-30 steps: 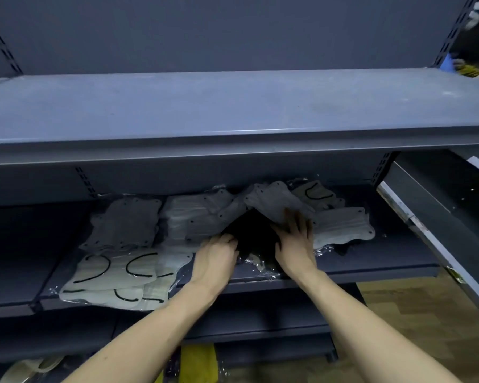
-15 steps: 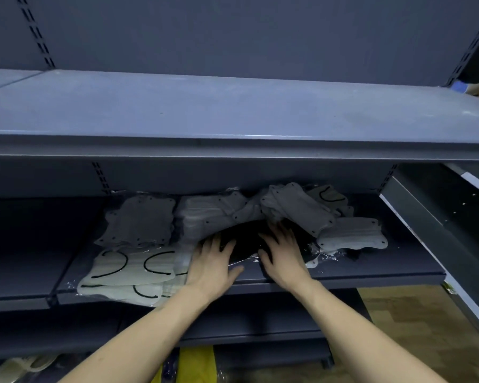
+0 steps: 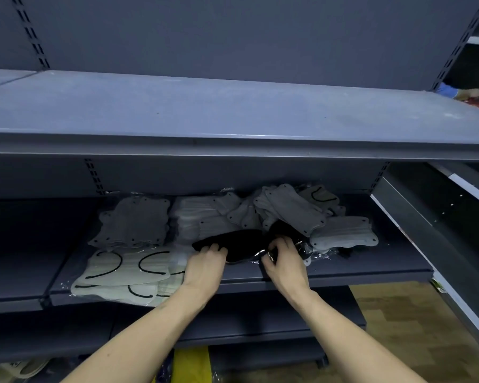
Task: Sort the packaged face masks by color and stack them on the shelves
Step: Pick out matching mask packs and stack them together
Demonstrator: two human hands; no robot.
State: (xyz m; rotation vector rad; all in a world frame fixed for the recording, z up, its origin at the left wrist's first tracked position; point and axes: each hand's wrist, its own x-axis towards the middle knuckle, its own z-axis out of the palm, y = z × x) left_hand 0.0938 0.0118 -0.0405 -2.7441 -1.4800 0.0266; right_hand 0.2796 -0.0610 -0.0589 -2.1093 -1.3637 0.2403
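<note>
- Gripping of the black mask packs (image 3: 234,244) is seen in the head view: the left hand (image 3: 205,265) is curled on their left end, the right hand (image 3: 284,261) is pinched on their right end, near the front edge of the middle shelf (image 3: 371,275).
- Grey mask packs (image 3: 288,211) are leaned on the black ones from behind; they are likely to be dragged off if the black packs are pulled out fast.
- Slippery film could let a pack be dropped onto the white mask packs (image 3: 125,268) at the left front corner, mixing colours.
</note>
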